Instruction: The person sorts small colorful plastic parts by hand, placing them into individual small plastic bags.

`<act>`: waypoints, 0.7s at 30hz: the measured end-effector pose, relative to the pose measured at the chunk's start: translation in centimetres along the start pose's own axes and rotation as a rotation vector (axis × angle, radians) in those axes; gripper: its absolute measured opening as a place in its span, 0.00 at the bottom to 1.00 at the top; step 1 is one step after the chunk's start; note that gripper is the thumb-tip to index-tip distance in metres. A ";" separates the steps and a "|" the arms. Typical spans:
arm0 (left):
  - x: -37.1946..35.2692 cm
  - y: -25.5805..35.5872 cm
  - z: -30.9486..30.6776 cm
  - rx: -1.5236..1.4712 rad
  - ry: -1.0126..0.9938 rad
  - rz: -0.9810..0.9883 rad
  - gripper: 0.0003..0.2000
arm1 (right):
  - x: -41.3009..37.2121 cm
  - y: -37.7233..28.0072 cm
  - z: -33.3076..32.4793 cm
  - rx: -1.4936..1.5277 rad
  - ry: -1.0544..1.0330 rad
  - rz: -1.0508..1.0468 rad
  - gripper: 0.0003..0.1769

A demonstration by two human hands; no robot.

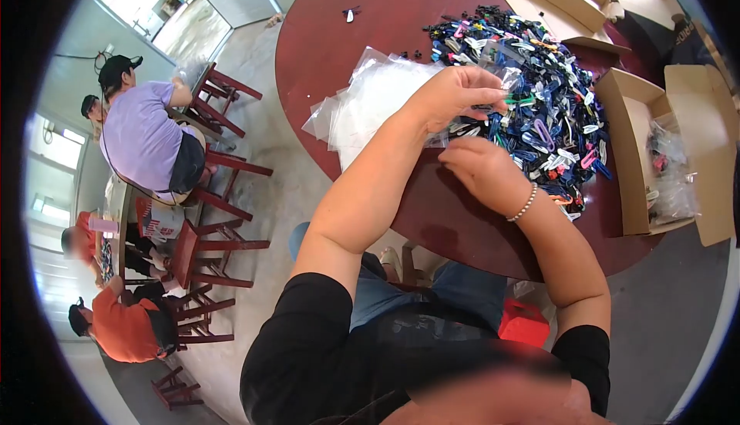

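My left hand (461,97) reaches over the edge of a large heap of hair clips (543,116) in many colours. Its thumb and fingers pinch a small clear plastic bag (509,78), and a green clip (521,100) shows right at the thumb tip. Closer to me, my right hand (489,172) hovers by the near side of the heap, its fingers curled together; what they hold, if anything, is hidden. A stack of clear plastic bags (378,101) lies fanned out on the round red-brown table (316,47), partly behind my left forearm.
An open cardboard box (628,139) with filled clear bags stands right of the heap. More cardboard boxes (555,1) lie at the far right. A red container (524,322) is below the table edge. Several people (146,136) sit at another table on the left, among wooden stools (223,251).
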State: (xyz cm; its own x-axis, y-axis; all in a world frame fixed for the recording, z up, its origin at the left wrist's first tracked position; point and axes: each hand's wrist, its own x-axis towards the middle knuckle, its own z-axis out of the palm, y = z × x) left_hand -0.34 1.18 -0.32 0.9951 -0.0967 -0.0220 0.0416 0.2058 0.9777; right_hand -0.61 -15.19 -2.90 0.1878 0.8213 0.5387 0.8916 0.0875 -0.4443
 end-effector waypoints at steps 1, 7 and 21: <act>-0.1 0.2 0.1 -0.019 0.006 -0.006 0.11 | 0.2 -0.1 -0.8 0.020 0.109 0.007 0.09; -0.3 0.0 0.6 -0.018 -0.038 0.027 0.13 | 1.3 -1.8 -6.5 -0.143 0.619 0.036 0.11; -0.8 1.0 1.7 0.076 -0.005 0.006 0.13 | 0.5 0.2 -9.3 -0.135 0.549 0.326 0.08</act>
State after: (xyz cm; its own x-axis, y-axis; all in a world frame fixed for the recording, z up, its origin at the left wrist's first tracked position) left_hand -1.23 -0.20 0.98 0.9948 -0.1007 -0.0149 0.0282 0.1322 0.9908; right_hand 3.43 -20.02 3.92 0.6087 0.3835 0.6946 0.7906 -0.2189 -0.5719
